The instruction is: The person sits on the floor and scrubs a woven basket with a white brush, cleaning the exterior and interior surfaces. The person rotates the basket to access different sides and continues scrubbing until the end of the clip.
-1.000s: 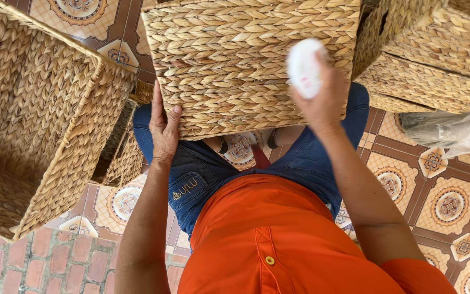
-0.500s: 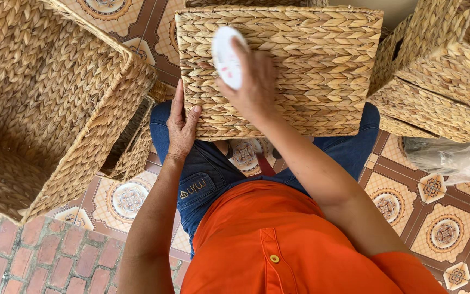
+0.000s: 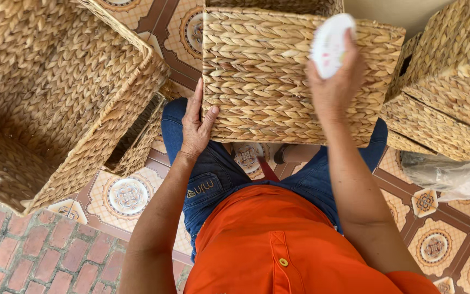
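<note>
- Fingers of the left hand (image 3: pixel 196 126) are lying together, flat against the woven basket (image 3: pixel 278 81) at nine o'clock.
- Right hand (image 3: pixel 337 87) is clamping a white round pad (image 3: pixel 330 44) at one o'clock.

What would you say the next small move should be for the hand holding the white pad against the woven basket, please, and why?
Probably sweep the round white pad down and leftward across the square woven straw basket. The right hand presses the pad at the upper right of the facing side, leaving most of that side below and leftward uncovered, while the left hand braces the lower left edge.
</note>
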